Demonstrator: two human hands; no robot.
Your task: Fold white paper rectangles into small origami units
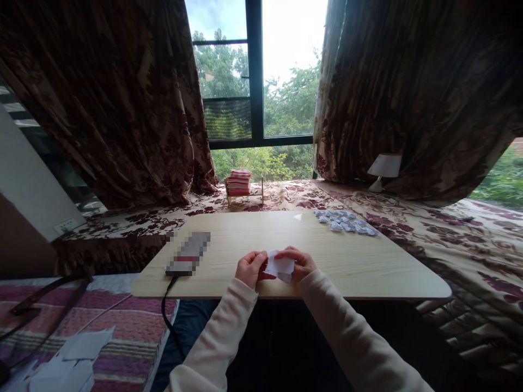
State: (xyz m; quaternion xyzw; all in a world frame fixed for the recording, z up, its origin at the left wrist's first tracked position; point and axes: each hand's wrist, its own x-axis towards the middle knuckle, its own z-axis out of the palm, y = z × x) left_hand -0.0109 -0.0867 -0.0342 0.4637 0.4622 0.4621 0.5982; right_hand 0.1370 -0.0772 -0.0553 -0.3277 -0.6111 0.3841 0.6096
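Note:
Over the near edge of the pale wooden table (245, 231), a small piece of white paper (281, 264) is held between both hands. My left hand (250, 269) pinches its left side with thumb and fingers. On its right side, my right hand (301, 263) grips the same paper, fingers bent round behind it. The lower edge of the paper looks layered or folded. Toward the table's far right corner lies a cluster of several small crumpled or folded paper pieces (345, 221). A small white triangular scrap (298, 218) rests to the left of that cluster.
A dark flat device (188, 253), partly blurred, sits at the table's left with a black cable (164, 310). Behind the table stands a small rack (262, 191) with folded striped cloths (239, 182). A white lamp (384, 169) is at right. Paper sheets (67, 362) lie on the bed at left.

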